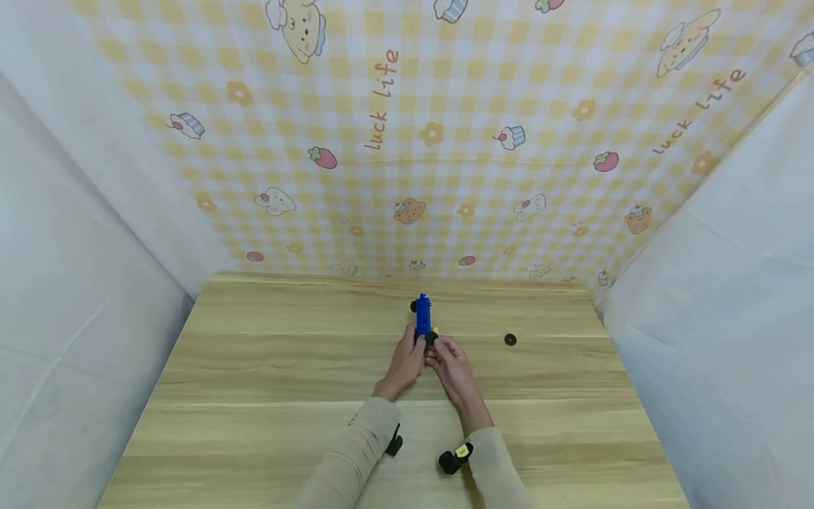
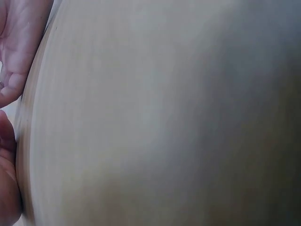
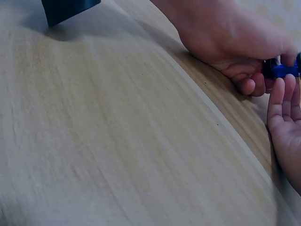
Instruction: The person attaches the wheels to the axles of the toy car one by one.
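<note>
Near the middle of the table, a long blue toy vehicle (image 1: 423, 314) with black wheels points toward the back wall. My left hand (image 1: 405, 364) grips its near end from the left. At that end's right side, my right hand (image 1: 454, 371) pinches a black wheel (image 1: 432, 338) against the vehicle. A small yellow part (image 1: 435, 330) shows just beyond that wheel. Another black wheel (image 1: 414, 306) sits at the far left of the body. In the right wrist view, the blue body (image 3: 284, 70) is partly hidden by both hands. The left wrist view catches only some fingers (image 2: 14, 61).
A loose black tyre-like ring (image 1: 511, 339) lies on the wooden table (image 1: 254, 353), right of the hands. Behind stands a yellow checked cloth (image 1: 407, 170), with white sheets (image 1: 76, 283) at both sides. Black wrist cameras (image 1: 450, 461) sit under the sleeves, close over the table.
</note>
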The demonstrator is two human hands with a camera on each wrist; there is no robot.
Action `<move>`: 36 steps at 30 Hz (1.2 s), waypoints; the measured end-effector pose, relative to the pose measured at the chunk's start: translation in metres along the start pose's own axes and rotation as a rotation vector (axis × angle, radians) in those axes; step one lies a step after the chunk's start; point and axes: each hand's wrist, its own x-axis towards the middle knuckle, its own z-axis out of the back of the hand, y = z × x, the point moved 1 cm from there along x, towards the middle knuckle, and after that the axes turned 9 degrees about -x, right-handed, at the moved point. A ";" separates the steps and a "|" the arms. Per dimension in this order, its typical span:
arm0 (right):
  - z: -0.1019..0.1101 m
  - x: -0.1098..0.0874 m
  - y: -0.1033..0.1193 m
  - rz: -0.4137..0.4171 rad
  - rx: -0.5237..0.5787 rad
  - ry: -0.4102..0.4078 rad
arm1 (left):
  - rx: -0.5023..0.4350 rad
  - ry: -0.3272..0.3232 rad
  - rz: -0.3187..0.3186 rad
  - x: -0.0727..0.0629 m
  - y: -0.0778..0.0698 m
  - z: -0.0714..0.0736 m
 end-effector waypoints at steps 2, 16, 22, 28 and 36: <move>-0.001 0.000 0.000 -0.006 -0.013 -0.027 | 0.003 -0.014 -0.019 0.000 0.000 -0.001; -0.007 -0.001 -0.001 0.022 -0.090 -0.072 | -0.014 -0.028 -0.005 -0.001 0.001 0.000; -0.005 -0.001 -0.002 0.025 -0.098 -0.052 | -0.033 -0.010 0.011 -0.002 0.000 0.000; -0.004 0.000 -0.002 -0.006 -0.073 -0.085 | -0.082 0.008 0.018 -0.002 0.000 -0.001; -0.005 -0.001 -0.003 0.007 -0.131 -0.071 | -0.067 -0.004 -0.009 -0.001 0.001 -0.001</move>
